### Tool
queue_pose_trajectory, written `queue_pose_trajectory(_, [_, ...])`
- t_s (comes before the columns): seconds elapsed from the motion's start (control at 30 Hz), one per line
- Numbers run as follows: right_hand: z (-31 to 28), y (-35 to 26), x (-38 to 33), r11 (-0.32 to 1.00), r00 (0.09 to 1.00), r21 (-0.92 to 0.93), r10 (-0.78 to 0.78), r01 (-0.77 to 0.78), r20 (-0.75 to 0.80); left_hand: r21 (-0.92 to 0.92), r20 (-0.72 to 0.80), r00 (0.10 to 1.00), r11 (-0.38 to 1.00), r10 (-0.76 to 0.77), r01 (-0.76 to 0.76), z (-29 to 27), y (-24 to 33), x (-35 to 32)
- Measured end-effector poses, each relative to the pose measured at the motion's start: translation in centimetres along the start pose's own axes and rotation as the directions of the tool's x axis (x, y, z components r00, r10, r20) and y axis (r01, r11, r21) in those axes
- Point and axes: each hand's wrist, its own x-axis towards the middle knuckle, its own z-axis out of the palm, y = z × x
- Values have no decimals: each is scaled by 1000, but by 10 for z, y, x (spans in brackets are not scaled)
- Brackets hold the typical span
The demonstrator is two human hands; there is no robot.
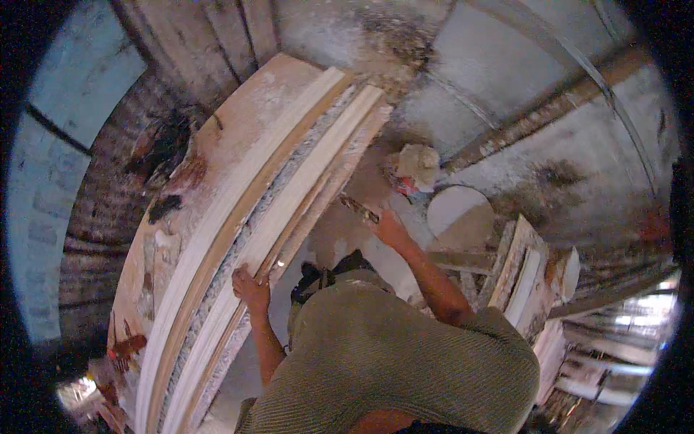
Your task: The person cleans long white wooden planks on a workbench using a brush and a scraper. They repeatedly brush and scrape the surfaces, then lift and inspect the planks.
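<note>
"Position first; what lies where?"

"Two long pale pieces lie side by side on the bench (264,90); the nearer strip (304,189) and the farther strip (243,192) both run slantwise, from lower left up towards the top centre."

"Which hand is closer to them?"

"The left hand (251,289); it lies on the nearer strip, fingers bent over it; whether it grips or merely presses, one cannot tell."

"And the right hand (390,230)?"

"Closed around a slim tool (359,209); it sits off to the right of the nearer strip, higher along the length than the left; the tool's tip points up and left at the near edge, though whether it touches is unclear."

"So that gap probably counts most?"

"Likely; the tool stands roughly crosswise to the long axis, so any reach from there seems short and leftward."
</note>
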Motion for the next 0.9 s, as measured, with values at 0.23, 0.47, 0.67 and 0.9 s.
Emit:
queue_pose_trajectory(0.23, [26, 7, 178, 963, 881, 31, -257, 267, 397, -64, -133, 990, 997, -47, 39, 17, -17, -2])
queue_pose_trajectory(0.47, [-14, -63, 276, 818, 262, 228, -413, 529, 872, -213, -528, 671, 846, -521, 489, 18, 48, -21])
queue_pose_trajectory(0.67, [24, -25, 327, 688, 153, 265, -482, 675, 863, -422, -477, 384, 589, -791, 690, 211, 96, -130])
queue_pose_trajectory(0.9, [38, -48, 314, 661, 109, 398, -588, 636, 802, -678, 501, 8, -386, -866, 626, 375, 348, -345])
